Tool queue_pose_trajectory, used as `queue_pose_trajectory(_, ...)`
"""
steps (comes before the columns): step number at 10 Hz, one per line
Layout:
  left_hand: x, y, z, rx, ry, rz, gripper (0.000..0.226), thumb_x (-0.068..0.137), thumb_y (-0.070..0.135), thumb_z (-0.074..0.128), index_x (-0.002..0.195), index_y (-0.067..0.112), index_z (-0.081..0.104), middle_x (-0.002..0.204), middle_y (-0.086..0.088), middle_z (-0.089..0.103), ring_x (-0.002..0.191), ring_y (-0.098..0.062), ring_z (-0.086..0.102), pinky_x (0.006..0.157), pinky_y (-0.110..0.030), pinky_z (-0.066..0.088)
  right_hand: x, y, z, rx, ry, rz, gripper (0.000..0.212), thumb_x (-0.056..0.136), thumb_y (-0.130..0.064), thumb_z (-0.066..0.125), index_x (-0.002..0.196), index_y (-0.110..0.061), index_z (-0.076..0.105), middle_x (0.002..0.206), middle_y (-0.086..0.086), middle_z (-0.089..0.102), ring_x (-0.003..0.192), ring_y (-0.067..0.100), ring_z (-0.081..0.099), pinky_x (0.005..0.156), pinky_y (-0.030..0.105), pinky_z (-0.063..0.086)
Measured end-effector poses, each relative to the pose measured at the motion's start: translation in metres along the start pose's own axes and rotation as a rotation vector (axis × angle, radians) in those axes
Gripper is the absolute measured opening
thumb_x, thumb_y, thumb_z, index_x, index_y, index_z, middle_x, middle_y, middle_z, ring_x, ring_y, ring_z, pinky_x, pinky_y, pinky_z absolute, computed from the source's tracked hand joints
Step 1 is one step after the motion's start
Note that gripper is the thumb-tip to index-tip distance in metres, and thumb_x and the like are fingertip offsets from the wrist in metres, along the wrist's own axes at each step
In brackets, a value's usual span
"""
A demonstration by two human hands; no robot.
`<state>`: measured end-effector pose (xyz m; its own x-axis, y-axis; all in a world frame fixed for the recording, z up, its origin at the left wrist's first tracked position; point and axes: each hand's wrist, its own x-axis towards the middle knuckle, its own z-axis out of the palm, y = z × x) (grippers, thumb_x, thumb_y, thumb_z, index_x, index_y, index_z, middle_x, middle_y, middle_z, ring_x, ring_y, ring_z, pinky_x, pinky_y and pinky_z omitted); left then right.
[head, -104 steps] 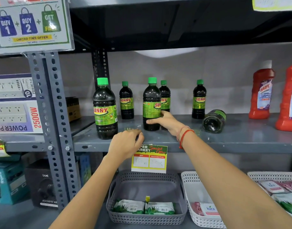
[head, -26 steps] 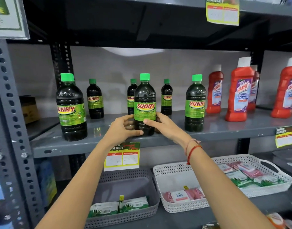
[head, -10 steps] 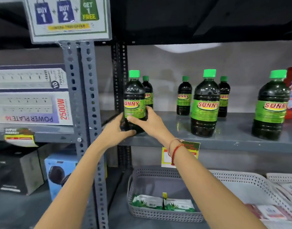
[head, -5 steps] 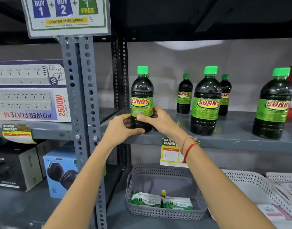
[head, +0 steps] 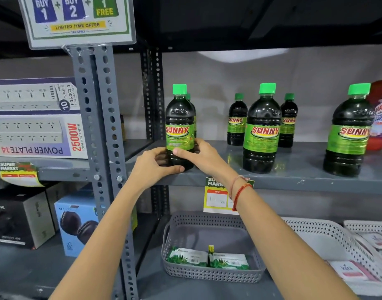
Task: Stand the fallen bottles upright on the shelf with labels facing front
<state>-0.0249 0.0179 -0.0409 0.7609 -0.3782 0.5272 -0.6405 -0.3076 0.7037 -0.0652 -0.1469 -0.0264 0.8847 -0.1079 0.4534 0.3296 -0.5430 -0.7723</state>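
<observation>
A dark bottle with a green cap and a green SUNNY label (head: 179,126) stands upright at the left end of the grey shelf (head: 293,182), label to the front. My left hand (head: 152,167) and my right hand (head: 198,153) both grip its base from either side. A small bottle stands mostly hidden behind it. Two more large SUNNY bottles, one in the middle (head: 262,131) and one at the right (head: 349,135), stand upright with labels forward. Two small ones (head: 236,121) (head: 289,122) stand at the back.
A perforated grey upright (head: 99,126) borders the shelf on the left, with power-strip boxes (head: 34,118) beyond it. A red cleaner bottle (head: 380,113) stands at the far right. Below are a grey basket (head: 209,247), a white basket (head: 328,245) and a price tag (head: 216,198).
Both hands have stayed on the leftmost bottle's base. The bottle sits slightly further right in view, hiding more of the small one behind it. The label faces front.
</observation>
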Motion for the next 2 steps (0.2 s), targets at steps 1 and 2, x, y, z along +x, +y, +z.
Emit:
queue_pose_trajectory(1, -0.008, 0.005, 0.001, 0.071, 0.035, 0.001, 0.061, 0.064, 0.034, 0.082, 0.119, 0.021, 0.060, 0.114, 0.000, 0.069, 0.101, -0.010, 0.063, 0.096, -0.032, 0.048, -0.007, 0.000, -0.006, -0.051, 0.024, -0.035, 0.060, 0.077, -0.051, 0.070, 0.125, -0.019, 0.054, 0.116, -0.005, 0.063, 0.107, 0.012, 0.058, 0.089, 0.025, 0.045)
queue_pose_trajectory(2, -0.019, 0.010, 0.008, 0.101, 0.338, 0.038, 0.057, 0.069, 0.035, 0.079, 0.119, 0.015, 0.059, 0.118, -0.002, 0.065, 0.106, -0.013, 0.058, 0.094, -0.032, 0.047, -0.020, 0.002, -0.014, -0.089, 0.227, -0.134, 0.063, 0.082, -0.046, 0.068, 0.131, -0.009, 0.052, 0.118, 0.004, 0.063, 0.104, 0.012, 0.057, 0.086, 0.024, 0.046)
